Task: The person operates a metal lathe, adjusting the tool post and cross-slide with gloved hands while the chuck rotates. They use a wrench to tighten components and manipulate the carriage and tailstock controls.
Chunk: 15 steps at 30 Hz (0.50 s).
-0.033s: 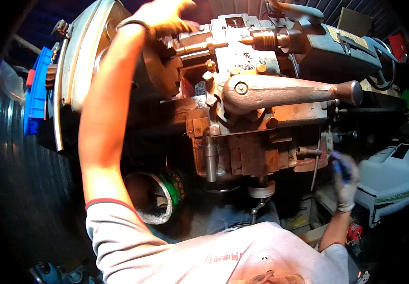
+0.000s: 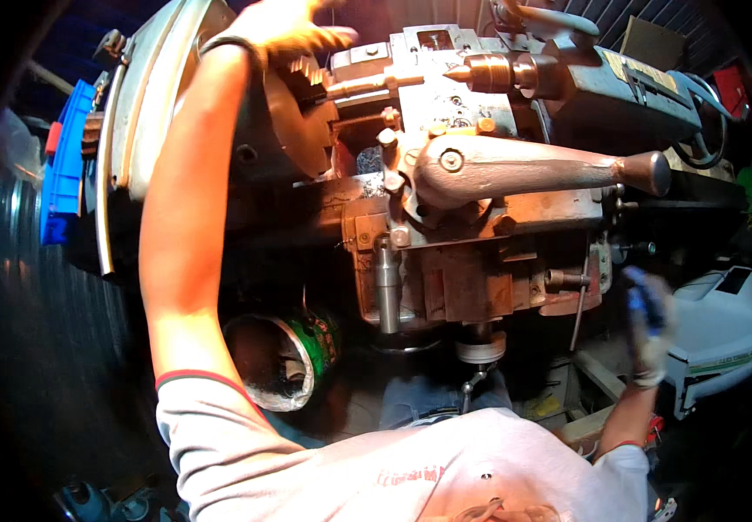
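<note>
My left hand (image 2: 285, 30) is stretched over the top of the chuck (image 2: 293, 122) of a metal lathe, brightly lit, with a dark band at its wrist. Its fingers are extended and apart; whether they touch the chuck is unclear. From the chuck a stepped metal shaft (image 2: 376, 85) points toward the pointed center (image 2: 485, 74) in the tailstock (image 2: 602, 87). At the right, beside the carriage, my right hand (image 2: 653, 326) wears a white and blue glove. It is blurred, and its fingers cannot be made out.
A large clamping handle (image 2: 524, 165) sits on the tool post in the middle. Below the carriage is a handwheel (image 2: 480, 348). A green round container (image 2: 311, 348) lies under the chuck. A white plastic case (image 2: 724, 322) stands at right, a blue bin (image 2: 67, 165) at far left.
My right hand has moved a little to the right, away from the carriage. My left hand has shifted slightly left, and more of the chuck's jaws shows.
</note>
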Tool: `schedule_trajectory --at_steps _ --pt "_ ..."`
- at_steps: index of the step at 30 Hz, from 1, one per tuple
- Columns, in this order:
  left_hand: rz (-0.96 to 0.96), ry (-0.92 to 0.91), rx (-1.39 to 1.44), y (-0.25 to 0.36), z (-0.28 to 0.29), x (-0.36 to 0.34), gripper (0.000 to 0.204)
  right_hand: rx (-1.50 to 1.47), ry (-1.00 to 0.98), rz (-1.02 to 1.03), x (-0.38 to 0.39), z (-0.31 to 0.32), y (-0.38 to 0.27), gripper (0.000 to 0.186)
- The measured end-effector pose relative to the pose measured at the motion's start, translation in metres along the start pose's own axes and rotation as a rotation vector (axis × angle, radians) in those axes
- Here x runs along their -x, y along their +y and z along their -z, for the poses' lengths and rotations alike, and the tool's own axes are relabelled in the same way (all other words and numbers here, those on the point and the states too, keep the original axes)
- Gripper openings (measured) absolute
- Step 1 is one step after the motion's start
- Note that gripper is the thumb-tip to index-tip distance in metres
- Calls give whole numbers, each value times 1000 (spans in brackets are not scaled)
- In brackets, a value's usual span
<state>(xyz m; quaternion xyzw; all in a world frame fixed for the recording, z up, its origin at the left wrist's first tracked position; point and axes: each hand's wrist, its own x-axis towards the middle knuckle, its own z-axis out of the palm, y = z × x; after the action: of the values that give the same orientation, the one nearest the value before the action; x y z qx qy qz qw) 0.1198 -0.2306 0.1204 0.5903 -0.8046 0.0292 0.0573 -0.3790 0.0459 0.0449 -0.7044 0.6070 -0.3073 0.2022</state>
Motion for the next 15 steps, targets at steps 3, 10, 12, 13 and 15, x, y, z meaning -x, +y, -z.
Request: schedule_trajectory --at_steps 3,10,12,13,15 --pt "266 -53 165 -5 26 24 55 102 -22 176 -54 36 -55 28" --pt "472 -1 289 -15 19 47 55 325 -505 448 -227 -51 -191 39" --pt "513 44 265 -10 23 62 55 369 -673 360 -263 -98 -211 42" --pt "480 60 280 -8 17 49 54 396 -754 196 -277 -113 -218 43" --pt "502 64 244 -4 27 52 54 507 -454 874 -331 -180 -150 50"
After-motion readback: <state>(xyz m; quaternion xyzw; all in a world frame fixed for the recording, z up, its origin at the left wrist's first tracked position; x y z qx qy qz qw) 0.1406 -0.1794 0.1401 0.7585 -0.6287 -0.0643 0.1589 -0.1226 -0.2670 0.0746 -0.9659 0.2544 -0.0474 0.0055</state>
